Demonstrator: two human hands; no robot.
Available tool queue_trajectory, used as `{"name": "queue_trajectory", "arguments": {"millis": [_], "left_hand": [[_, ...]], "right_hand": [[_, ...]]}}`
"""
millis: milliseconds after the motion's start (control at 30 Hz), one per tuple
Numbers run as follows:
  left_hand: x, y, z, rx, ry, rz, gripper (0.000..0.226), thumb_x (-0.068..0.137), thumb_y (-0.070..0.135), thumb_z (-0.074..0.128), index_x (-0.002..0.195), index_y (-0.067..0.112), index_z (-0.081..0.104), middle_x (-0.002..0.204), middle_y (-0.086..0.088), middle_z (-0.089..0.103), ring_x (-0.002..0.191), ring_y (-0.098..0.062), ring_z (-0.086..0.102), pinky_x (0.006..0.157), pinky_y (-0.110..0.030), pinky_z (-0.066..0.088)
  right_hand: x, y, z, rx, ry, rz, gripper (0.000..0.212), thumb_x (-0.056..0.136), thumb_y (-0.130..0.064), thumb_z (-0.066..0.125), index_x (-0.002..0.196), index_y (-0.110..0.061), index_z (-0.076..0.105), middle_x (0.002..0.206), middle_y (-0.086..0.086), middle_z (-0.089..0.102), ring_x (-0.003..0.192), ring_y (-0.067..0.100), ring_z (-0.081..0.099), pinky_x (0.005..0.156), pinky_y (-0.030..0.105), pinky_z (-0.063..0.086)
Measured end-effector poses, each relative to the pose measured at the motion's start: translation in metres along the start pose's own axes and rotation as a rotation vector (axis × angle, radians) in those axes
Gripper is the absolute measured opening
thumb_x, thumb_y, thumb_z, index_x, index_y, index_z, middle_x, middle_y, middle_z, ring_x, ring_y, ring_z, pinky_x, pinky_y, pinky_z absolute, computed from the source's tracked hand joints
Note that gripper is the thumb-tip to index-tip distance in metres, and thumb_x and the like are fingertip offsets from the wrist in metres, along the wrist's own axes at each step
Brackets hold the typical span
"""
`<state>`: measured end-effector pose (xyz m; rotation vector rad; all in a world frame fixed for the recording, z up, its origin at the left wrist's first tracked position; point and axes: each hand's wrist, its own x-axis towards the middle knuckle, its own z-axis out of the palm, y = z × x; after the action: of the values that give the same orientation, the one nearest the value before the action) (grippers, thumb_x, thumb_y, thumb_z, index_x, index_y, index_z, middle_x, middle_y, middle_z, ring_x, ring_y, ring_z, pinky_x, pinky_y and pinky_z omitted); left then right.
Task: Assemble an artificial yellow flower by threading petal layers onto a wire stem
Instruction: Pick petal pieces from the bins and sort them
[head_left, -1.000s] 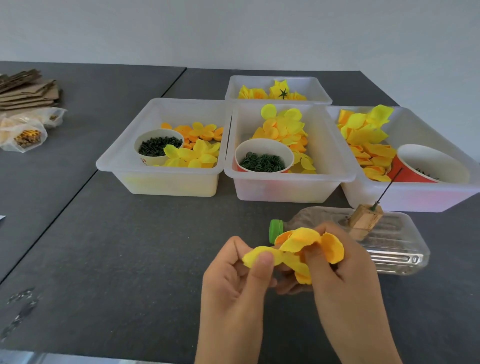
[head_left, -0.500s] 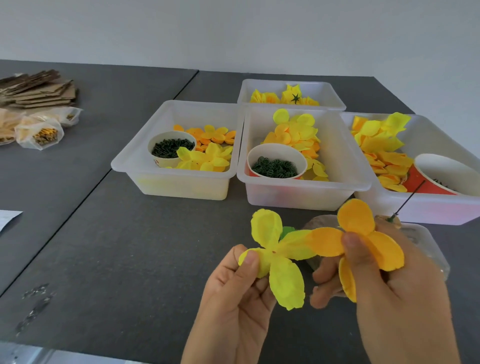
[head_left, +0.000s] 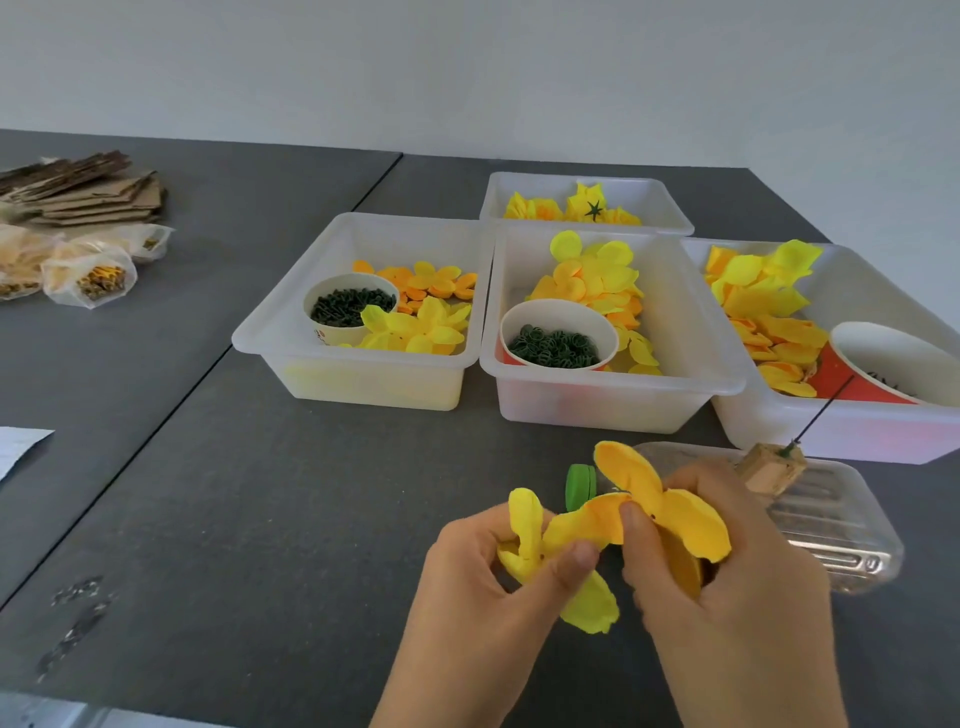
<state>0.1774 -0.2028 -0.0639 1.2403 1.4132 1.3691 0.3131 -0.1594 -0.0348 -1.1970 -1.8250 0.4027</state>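
Landmark for these notes: the middle bin (head_left: 602, 400), a translucent tub on the dark surface (head_left: 260, 493).

Far left of the middle bin we see a cardboard stack (head_left: 88, 189), with plastic bags (head_left: 88, 273) of small yellow parts just in front of it. A white paper corner (head_left: 21, 447) lies at the left edge.

Just left of the middle bin stands the left bin (head_left: 358, 382), holding orange and yellow petal pieces and a paper cup of dark green bits (head_left: 350, 306).

The middle bin itself holds yellow petals and a red cup of green rings (head_left: 558, 343). Behind it, touching, sits a small rear bin (head_left: 584, 202) with yellow flowers.

In front of the middle bin, our left hand (head_left: 483, 587) pinches a lemon-yellow petal layer (head_left: 540, 551), thumb and fingers curled on it near its centre. Beside it, touching, our right hand (head_left: 727, 587) pinches an orange-yellow petal layer (head_left: 670, 514), thumb pressed beside its centre hole.

Behind the hands lies a clear plastic bottle (head_left: 831, 519) on its side, green cap (head_left: 581, 486) toward the left. A wooden block (head_left: 771, 467) on it carries the wire stem (head_left: 823, 410), tilted up to the right.

Right of the middle bin is the right bin (head_left: 841, 436), with larger yellow petals and a tipped red cup (head_left: 883, 364).
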Motion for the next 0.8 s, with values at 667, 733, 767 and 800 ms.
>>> {"name": "queue_trajectory", "arguments": {"millis": [667, 733, 767, 800], "left_hand": [[0.136, 0.043, -0.099, 0.899, 0.436, -0.018, 0.026, 0.093, 0.04, 0.06, 0.11, 0.022, 0.062, 0.104, 0.0, 0.068, 0.089, -0.023, 0.061, 0.075, -0.038, 0.051], [0.16, 0.036, -0.109, 1.024, 0.323, -0.085, 0.052, 0.091, 0.046, 0.061, 0.133, 0.017, 0.05, 0.124, -0.007, 0.061, 0.111, -0.029, 0.057, 0.089, -0.043, 0.048], [0.166, 0.035, -0.11, 1.115, 0.249, -0.132, 0.065, 0.09, 0.05, 0.061, 0.14, 0.014, 0.042, 0.13, -0.011, 0.056, 0.119, -0.033, 0.05, 0.094, -0.046, 0.045], [0.169, 0.035, -0.11, 1.203, 0.199, -0.179, 0.074, 0.088, 0.054, 0.061, 0.143, 0.013, 0.035, 0.135, -0.014, 0.049, 0.124, -0.036, 0.043, 0.096, -0.047, 0.042]], "right_hand": [[-0.001, 0.023, -0.003, 0.447, -0.639, 0.58, 0.022, 0.09, -0.024, 0.056, 0.083, -0.004, 0.054, 0.043, 0.002, 0.053, 0.034, 0.011, 0.045, 0.039, 0.017, 0.037], [0.0, 0.025, -0.002, 0.489, -0.672, 0.6, 0.011, 0.089, -0.022, 0.058, 0.092, -0.012, 0.058, 0.049, 0.0, 0.057, 0.039, 0.012, 0.049, 0.043, 0.019, 0.041], [-0.001, 0.027, -0.002, 0.511, -0.674, 0.594, 0.009, 0.088, -0.021, 0.059, 0.095, -0.016, 0.06, 0.051, 0.0, 0.058, 0.042, 0.012, 0.052, 0.046, 0.02, 0.044], [-0.002, 0.03, 0.0, 0.525, -0.665, 0.581, 0.01, 0.087, -0.02, 0.06, 0.096, -0.017, 0.061, 0.054, -0.001, 0.06, 0.044, 0.013, 0.054, 0.049, 0.021, 0.045]]}}
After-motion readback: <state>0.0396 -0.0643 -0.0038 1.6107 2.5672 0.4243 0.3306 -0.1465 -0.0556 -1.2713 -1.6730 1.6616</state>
